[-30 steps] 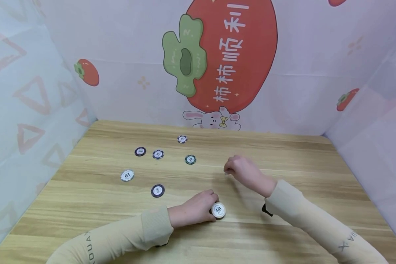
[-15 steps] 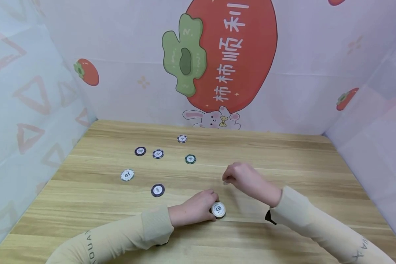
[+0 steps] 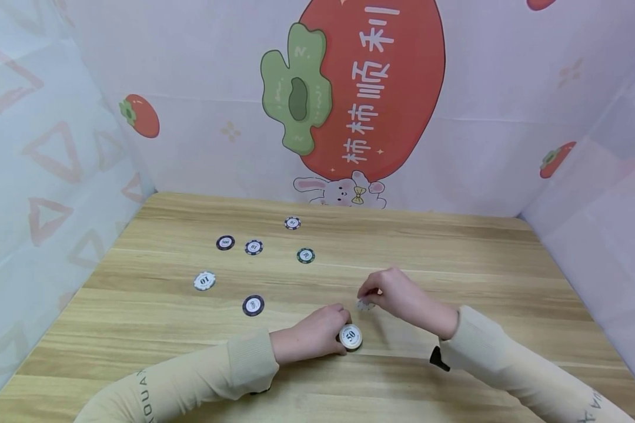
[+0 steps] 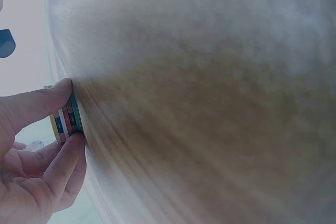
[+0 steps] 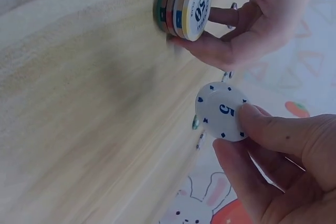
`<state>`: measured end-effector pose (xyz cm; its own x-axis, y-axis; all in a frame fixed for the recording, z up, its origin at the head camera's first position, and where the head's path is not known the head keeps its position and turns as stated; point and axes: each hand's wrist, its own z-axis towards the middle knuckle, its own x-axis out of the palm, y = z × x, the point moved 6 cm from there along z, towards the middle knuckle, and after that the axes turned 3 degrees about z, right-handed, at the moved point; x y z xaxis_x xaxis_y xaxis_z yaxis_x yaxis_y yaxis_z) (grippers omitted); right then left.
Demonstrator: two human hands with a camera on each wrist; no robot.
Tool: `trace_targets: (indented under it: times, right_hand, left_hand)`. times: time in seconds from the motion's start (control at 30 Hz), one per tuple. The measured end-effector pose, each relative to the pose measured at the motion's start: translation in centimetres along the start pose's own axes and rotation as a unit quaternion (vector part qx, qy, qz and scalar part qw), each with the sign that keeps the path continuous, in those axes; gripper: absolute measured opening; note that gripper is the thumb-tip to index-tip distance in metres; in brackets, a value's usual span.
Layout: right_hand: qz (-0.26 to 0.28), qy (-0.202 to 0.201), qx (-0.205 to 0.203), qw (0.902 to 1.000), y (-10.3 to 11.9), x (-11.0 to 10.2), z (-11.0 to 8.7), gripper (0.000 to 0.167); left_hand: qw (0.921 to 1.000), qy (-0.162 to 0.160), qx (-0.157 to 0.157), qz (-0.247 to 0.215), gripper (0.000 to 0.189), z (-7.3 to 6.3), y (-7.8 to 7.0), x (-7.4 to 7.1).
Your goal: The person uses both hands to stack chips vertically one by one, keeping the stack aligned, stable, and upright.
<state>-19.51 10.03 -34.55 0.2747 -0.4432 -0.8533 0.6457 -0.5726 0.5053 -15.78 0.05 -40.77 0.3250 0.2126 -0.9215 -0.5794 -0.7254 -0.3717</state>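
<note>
A short stack of poker chips (image 3: 351,336) stands on the wooden table, its top chip white and marked 50. My left hand (image 3: 317,333) grips that stack between thumb and fingers. Its layered edges show yellow, blue, red and green in the right wrist view, where the stack (image 5: 181,6) is seen from the side. My right hand (image 3: 399,296) pinches a white poker chip (image 5: 223,111) marked 5, with small dark card-suit marks round its rim. In the head view the fingers partly hide this chip, just beyond the stack and slightly to its right.
Several single chips lie flat on the left half of the table: a white chip (image 3: 204,281), a dark chip (image 3: 253,305), a green-edged chip (image 3: 306,255) and others farther back. Printed cloth walls (image 3: 487,117) rise at the back and both sides.
My right hand has come toward me and closer to the stack, carrying the white chip, which shows more now. My left hand stays on the stack, and the loose chips lie unmoved.
</note>
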Motion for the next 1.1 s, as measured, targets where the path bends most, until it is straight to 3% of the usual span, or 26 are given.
trace_targets:
  times: [0.23, 0.5, 0.83, 1.1]
  right_hand:
    - [0.024, 0.008, 0.03, 0.9992, -0.3, 0.1, -0.4, 0.01]
    - [0.095, 0.035, 0.072, 0.9923, -0.8, 0.6, -0.7, 0.01]
    - [0.202, 0.067, 0.132, 0.9682, -1.9, 2.2, -1.3, 0.008]
    - [0.266, 0.08, 0.192, 0.9414, -2.8, 3.4, -1.9, 0.009]
  left_hand:
    - [1.0, -0.004, 0.005, -0.002, 0.036, 0.0, 0.0, -0.1]
    - [1.0, -0.002, 0.002, 0.004, 0.038, 0.0, 0.0, 0.0]
    - [1.0, 0.003, -0.005, 0.005, 0.043, 0.1, 0.1, 0.0]
    - [0.9999, -0.001, -0.004, 0.01, 0.042, 0.1, 0.0, 0.1]
